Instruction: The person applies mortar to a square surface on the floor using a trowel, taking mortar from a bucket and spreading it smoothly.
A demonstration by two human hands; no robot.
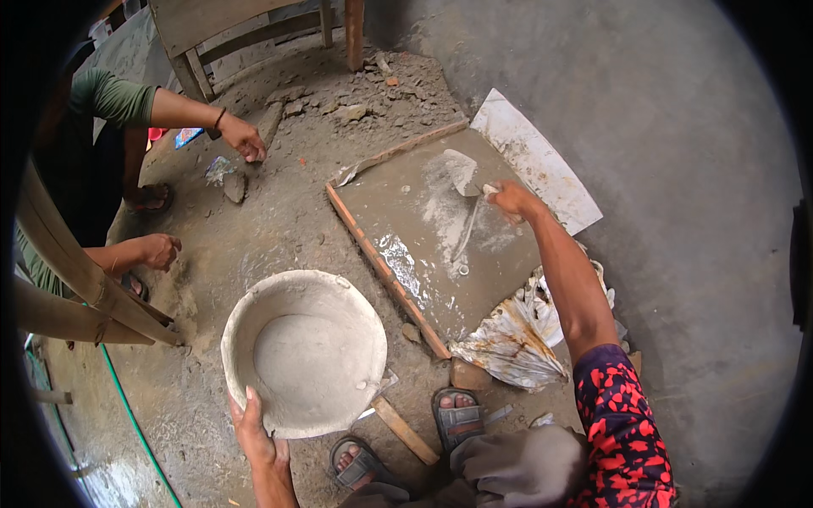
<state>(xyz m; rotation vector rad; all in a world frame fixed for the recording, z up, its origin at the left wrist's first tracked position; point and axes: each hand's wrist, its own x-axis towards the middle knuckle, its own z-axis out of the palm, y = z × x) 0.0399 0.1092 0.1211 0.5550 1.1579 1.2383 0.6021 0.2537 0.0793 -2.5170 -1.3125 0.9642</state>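
My left hand (254, 433) grips the near rim of a round, pale grey basin (366, 339), thumb over its edge and fingers hidden below. The basin's inside is coated in dry-looking grey material. My right hand (513, 201) is closed around the handle of a trowel (460, 172). Its pale blade lies over a slab of wet grey mortar (389, 203), where lighter powder is spread around it. A curved mark runs through the mortar below the hand. Brick-coloured edging strips (364, 241) border the slab's left side.
A co-worker's hands (241, 140) reach in from the left, near a stone. Wooden furniture (229, 25) and rubble stand behind the slab. A white board (542, 165) and crumpled sacking (517, 339) flank its right. Bamboo poles (93, 254) and a green hose (127, 406) are at left.
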